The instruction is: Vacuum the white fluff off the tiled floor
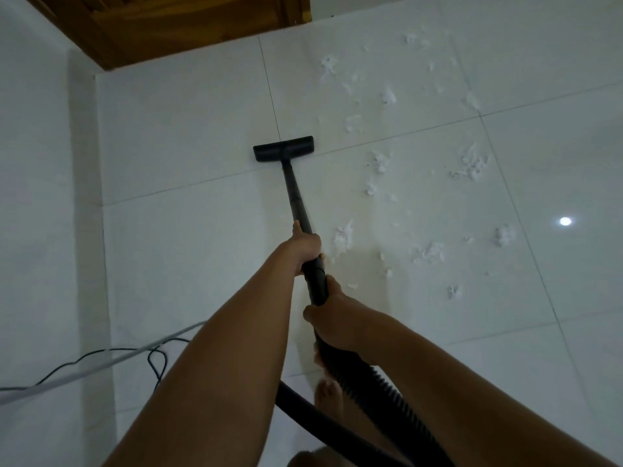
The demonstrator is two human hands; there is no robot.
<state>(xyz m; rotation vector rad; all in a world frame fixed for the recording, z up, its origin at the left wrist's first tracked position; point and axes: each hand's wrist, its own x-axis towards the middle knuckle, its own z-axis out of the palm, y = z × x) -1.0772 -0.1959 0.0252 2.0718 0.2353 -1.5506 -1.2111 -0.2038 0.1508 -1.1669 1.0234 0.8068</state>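
White floor tiles (188,251) fill my view, with white fluff (472,165) scattered to the right of the black floor head (284,149), which sits flat on a grout line. My left hand (306,246) wraps the wand (296,197), and my right hand (332,315) grips it just behind, where the ribbed hose (371,382) joins.

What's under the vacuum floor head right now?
The floor head sits on the tiled floor, over a grout line. Nearest white fluff lies to its right, apart. Anything beneath the head is covered.
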